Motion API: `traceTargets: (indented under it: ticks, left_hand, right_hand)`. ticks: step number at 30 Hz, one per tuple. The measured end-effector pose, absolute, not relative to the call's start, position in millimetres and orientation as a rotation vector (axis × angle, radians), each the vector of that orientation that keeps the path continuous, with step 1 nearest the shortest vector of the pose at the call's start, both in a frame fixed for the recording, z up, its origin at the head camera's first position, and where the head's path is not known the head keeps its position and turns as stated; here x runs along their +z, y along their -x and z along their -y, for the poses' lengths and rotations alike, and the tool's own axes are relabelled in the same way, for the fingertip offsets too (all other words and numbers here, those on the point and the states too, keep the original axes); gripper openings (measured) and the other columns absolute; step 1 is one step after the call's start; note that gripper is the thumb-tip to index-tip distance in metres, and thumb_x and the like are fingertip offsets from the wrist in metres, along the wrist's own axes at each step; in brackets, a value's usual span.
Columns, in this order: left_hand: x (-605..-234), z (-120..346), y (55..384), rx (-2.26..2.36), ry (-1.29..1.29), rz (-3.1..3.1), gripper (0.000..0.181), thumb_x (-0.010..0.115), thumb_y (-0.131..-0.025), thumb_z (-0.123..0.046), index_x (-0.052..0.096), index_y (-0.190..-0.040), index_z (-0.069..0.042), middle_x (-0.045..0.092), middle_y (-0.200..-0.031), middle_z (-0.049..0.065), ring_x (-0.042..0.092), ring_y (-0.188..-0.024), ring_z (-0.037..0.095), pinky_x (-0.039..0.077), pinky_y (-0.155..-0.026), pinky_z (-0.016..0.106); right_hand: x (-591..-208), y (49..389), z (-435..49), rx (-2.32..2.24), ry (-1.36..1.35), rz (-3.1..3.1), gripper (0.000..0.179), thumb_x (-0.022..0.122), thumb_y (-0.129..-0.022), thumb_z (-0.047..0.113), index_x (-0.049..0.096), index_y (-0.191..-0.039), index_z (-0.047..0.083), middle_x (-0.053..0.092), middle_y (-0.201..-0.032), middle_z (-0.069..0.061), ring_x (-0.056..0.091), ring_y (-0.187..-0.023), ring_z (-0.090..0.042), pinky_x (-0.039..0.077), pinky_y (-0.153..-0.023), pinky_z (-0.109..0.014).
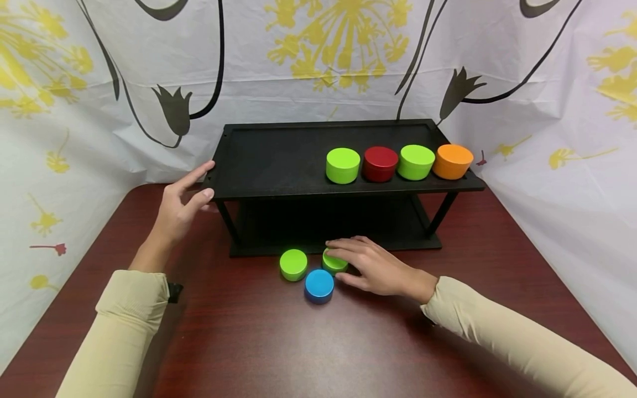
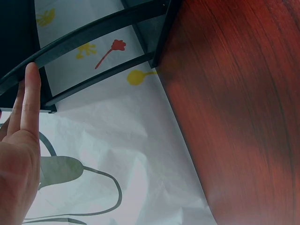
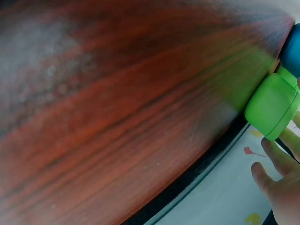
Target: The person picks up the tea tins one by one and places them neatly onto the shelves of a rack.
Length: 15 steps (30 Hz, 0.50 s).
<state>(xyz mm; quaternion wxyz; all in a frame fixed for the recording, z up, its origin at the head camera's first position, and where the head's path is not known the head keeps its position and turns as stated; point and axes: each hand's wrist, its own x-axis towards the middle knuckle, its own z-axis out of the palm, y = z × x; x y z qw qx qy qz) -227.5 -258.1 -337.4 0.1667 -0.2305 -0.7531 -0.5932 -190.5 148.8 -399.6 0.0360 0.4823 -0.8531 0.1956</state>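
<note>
A person's left hand (image 1: 181, 207) is touching the left end of a black two-tier shelf (image 1: 273, 160), its fingers extending nearly straight, its thumb standing apart and its grasp closing around nothing. At right, the person's right hand (image 1: 370, 265) is resting over a partly hidden green tin (image 1: 333, 265) on the reddish-brown table (image 1: 249, 342), just in front of the shelf; its fingers are lying across the far side and its thumb is sitting near the right side. Whether that hand is gripping or merely touching the tin, the views are not making clear. A blue tin (image 1: 319, 286) is standing just beside it, on the near side, while a second green tin (image 1: 293, 264) is sitting to the left, a little apart. Above, along the near right edge of the upper tier, four tins are standing in a row, from left to right: light green (image 1: 343, 166), dark red (image 1: 380, 165), lime green (image 1: 416, 163) and orange (image 1: 452, 162). A patterned white sheet (image 1: 298, 102) is hanging behind.
</note>
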Motion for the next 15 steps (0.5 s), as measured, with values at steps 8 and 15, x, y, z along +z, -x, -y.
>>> traceTargets:
  ticks: [8,15]
  left_hand:
    - [-338.2,258.0,227.3,-1.701,0.655,2.132,0.05,0.055,-0.096,-0.003,0.052,-0.145,-0.006,0.051,-0.146,0.01,0.068,-0.091,0.008,0.058,-0.069,0.021]
    - [-338.1,257.3,227.7,-1.706,0.66,2.124,0.049,0.055,-0.095,-0.003,0.053,-0.144,-0.006,0.052,-0.145,0.011,0.068,-0.088,0.008,0.058,-0.069,0.022]
  right_hand:
    - [-402.6,190.5,-148.8,0.592,-1.47,2.646,0.043,0.066,-0.097,0.025,0.059,-0.138,0.011,0.052,-0.145,-0.011,0.048,-0.134,-0.02,0.041,-0.106,-0.049]
    - [-403.2,190.5,-148.8,0.589,-1.462,2.637,0.043,0.066,-0.097,0.024,0.059,-0.138,0.012,0.051,-0.145,-0.013,0.05,-0.132,-0.024,0.043,-0.105,-0.049]
